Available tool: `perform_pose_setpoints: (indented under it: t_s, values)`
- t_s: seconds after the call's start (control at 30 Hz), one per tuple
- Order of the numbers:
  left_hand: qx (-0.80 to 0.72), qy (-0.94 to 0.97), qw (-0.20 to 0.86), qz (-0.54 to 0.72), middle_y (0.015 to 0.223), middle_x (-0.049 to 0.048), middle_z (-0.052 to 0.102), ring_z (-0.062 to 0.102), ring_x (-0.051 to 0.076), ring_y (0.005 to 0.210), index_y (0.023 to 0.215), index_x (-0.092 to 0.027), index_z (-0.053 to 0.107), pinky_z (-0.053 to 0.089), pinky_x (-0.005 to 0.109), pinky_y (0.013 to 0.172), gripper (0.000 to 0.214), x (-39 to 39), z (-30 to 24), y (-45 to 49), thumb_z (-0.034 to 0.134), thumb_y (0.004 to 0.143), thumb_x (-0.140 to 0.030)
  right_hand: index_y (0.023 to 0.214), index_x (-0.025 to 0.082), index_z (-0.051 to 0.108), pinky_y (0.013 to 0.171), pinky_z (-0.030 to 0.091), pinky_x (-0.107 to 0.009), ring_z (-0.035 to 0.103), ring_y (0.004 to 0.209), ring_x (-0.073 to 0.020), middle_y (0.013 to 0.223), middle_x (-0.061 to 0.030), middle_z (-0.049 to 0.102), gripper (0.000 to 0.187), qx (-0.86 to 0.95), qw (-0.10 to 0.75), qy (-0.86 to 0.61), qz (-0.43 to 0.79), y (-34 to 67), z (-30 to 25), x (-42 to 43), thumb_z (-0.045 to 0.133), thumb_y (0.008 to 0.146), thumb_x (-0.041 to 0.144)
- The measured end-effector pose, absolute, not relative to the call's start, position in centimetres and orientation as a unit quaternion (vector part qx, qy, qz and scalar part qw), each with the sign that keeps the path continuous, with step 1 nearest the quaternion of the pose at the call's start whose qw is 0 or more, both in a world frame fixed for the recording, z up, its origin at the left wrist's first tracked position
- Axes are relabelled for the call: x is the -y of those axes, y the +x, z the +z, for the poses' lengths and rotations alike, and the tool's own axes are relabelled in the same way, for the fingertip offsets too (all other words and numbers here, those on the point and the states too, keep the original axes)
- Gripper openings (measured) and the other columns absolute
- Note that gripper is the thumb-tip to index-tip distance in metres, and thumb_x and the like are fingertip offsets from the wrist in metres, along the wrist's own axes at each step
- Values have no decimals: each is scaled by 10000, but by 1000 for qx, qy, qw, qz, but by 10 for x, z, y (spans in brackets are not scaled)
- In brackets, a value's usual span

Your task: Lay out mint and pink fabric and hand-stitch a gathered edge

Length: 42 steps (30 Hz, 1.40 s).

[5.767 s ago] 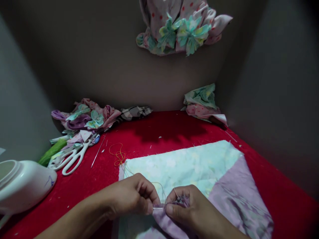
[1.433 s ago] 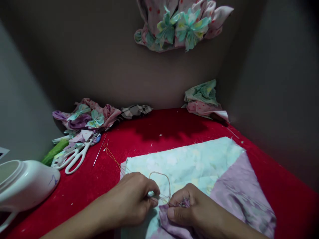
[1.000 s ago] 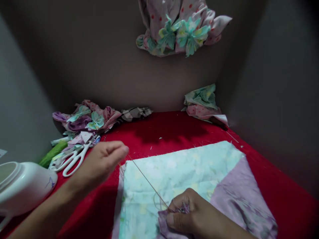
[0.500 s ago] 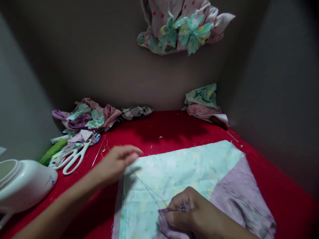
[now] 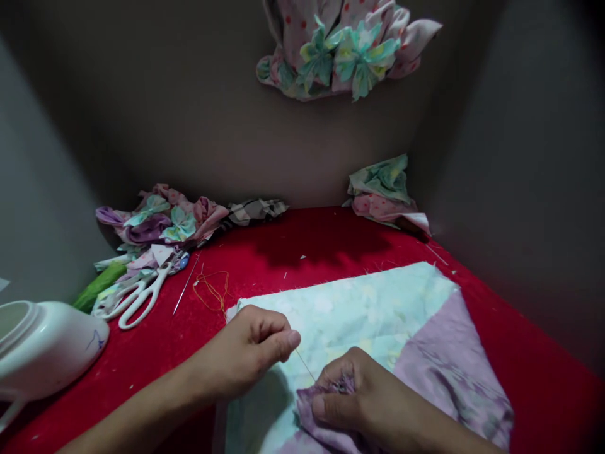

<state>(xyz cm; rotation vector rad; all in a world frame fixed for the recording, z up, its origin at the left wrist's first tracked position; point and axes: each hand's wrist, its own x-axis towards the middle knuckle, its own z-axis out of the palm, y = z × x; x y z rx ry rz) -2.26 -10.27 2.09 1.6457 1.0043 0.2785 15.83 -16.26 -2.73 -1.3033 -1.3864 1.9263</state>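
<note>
My right hand (image 5: 362,400) pinches a gathered fold of purple cloth (image 5: 454,372) at the near edge of the table. My left hand (image 5: 248,353) is closed just to its left, thumb and forefinger pinched on a thin thread (image 5: 305,366) that runs taut down to the gathered fold; whether a needle is in those fingers I cannot make out. Under both hands lies a pale mint floral cloth (image 5: 359,309), joined to the purple piece on its right. A loose tail of orange thread (image 5: 210,290) curls on the red tabletop (image 5: 293,252) beyond my left hand.
White-handled scissors (image 5: 139,296) and a long needle (image 5: 185,285) lie at left beside a heap of fabric flowers (image 5: 163,221). A white container (image 5: 42,350) sits at far left. Folded cloths (image 5: 385,195) lie back right. A fabric-flower bunch (image 5: 347,47) hangs on the wall.
My left hand, which had drawn the thread out up and to the left, has come back down beside my right hand. My right hand kept its pinch on the purple fold.
</note>
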Motion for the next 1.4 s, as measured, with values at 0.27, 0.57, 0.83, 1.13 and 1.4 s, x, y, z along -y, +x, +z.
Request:
perform_pose_setpoints:
  t_s: [0.27, 0.57, 0.83, 1.13, 1.4]
  values:
    - [-471, 695, 543, 5, 533, -28, 450, 362, 85, 506, 674, -116, 595, 230, 189, 430, 256, 113, 4, -22, 587, 666, -371, 515, 122, 512, 389, 158, -193, 288, 403, -41, 421, 47, 381, 249, 514, 245, -463, 680, 156, -30, 164, 587, 708, 262]
    - [-481, 676, 557, -26, 523, -38, 458, 379, 84, 501, 654, -120, 608, 261, 181, 431, 147, 120, 8, -22, 593, 619, -261, 750, 90, 629, 477, 283, -183, 409, 532, -87, 565, 9, 505, 303, 467, 246, -528, 665, 165, -20, 161, 702, 511, 262]
    - [-476, 731, 487, -36, 579, -32, 478, 423, 99, 561, 682, -151, 601, 265, 189, 460, 140, 123, 19, -24, 544, 676, -278, 609, 97, 559, 441, 224, -180, 342, 474, -61, 487, 31, 442, 211, 450, 241, -539, 670, 170, -22, 160, 691, 526, 239]
    - [-497, 769, 396, -74, 601, -17, 509, 451, 109, 588, 634, -161, 578, 280, 201, 499, 109, 128, 37, -17, 498, 682, -217, 638, 132, 711, 488, 304, -171, 459, 565, -84, 628, -17, 541, 155, 553, 255, -522, 597, 169, -16, 164, 656, 654, 276]
    - [-473, 772, 422, -40, 586, -20, 512, 449, 107, 560, 639, -169, 557, 269, 195, 464, 99, 125, 25, -26, 492, 684, -229, 687, 197, 737, 527, 354, -191, 528, 600, -120, 643, -39, 585, 226, 590, 325, -488, 555, 169, -23, 168, 679, 674, 415]
